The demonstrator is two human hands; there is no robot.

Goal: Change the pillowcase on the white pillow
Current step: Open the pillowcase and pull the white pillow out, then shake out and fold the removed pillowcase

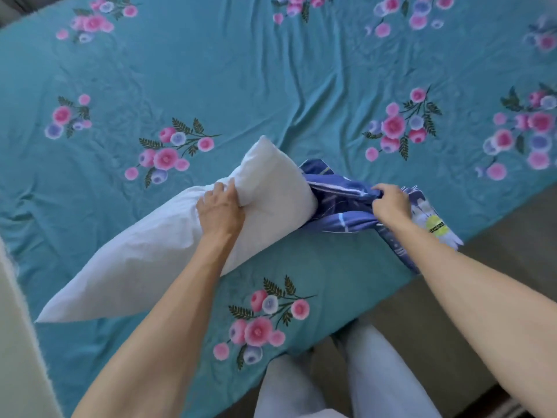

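The white pillow (156,251) lies diagonally on the bed, its far end raised and bent upward. My left hand (221,206) grips the pillow near that raised end, fingers dug into the fabric. A blue pillowcase (343,206) with white stripes and a daisy print lies bunched to the right of the pillow's end, touching it. My right hand (390,205) holds a gathered fold of the blue pillowcase near the bed's edge. Whether the pillow's end sits inside the pillowcase I cannot tell.
A teal bedsheet (271,86) with pink and purple flower clusters covers the bed. The bed's near edge runs diagonally at the lower right, with grey floor (497,236) beyond. My legs in light trousers (331,384) stand against the bed. A pale surface (18,342) borders the left.
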